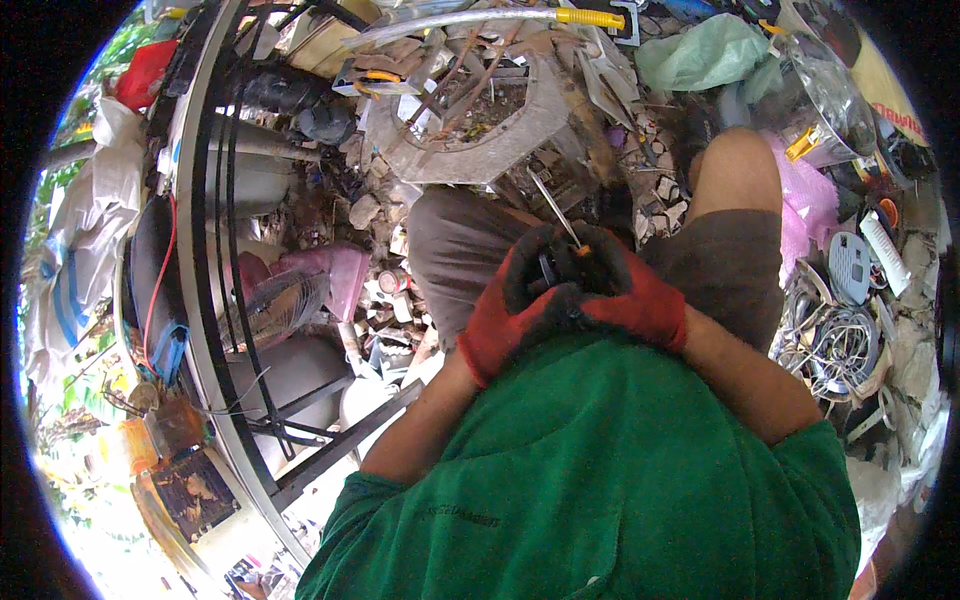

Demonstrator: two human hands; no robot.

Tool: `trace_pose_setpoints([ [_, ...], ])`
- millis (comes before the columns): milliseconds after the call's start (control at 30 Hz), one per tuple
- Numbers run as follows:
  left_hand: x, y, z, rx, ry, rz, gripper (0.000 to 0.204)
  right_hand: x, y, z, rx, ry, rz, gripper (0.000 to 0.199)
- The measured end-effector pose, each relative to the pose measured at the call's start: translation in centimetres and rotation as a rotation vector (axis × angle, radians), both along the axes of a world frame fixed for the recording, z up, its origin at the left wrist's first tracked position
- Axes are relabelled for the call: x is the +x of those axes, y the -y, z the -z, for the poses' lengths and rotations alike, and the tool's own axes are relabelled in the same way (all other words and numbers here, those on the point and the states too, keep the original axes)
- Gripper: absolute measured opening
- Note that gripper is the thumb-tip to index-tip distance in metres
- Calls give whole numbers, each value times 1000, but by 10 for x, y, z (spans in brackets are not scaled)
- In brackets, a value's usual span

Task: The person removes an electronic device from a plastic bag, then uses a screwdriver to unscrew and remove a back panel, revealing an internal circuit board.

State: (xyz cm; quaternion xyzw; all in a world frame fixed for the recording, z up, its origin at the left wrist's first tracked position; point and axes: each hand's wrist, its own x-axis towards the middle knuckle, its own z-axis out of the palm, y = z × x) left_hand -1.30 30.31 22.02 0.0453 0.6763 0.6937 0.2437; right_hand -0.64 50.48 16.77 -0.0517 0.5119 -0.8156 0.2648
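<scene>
Both of my hands wear red gloves with black palms and meet in front of my green shirt, above my lap. My right hand [640, 300] is closed around a screwdriver [556, 208]; its thin metal shaft points up and to the left, and a bit of orange shows at the handle. My left hand [505, 315] is closed on a small black object [547, 268], whose kind I cannot make out. The gloves' dark fingers hide most of that object and of the screwdriver's handle.
Ahead of my knees stands a worn grey frame [440, 165] with debris inside. A black metal rack [215, 300] rises on the left. Coiled cables [835, 350], a pink plastic bag [800, 190] and a clear container [825, 110] lie right. Rubble [395, 310] covers the ground.
</scene>
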Motion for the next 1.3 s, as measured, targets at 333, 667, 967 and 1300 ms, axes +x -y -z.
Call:
trace_pose_setpoints([
  [333,4,-1,8,-187,-229,118,58,-4,-2,-10,106,-121,-41,87],
  [667,5,-1,15,-168,-211,40,52,-8,2,-7,77,-193,-156,99],
  [967,-2,0,11,-123,-64,177,60,-4,-10,16,165,-58,-195,91],
  [1300,-9,63,77,66,217,313,59,-8,-26,13,-310,457,-245,75],
])
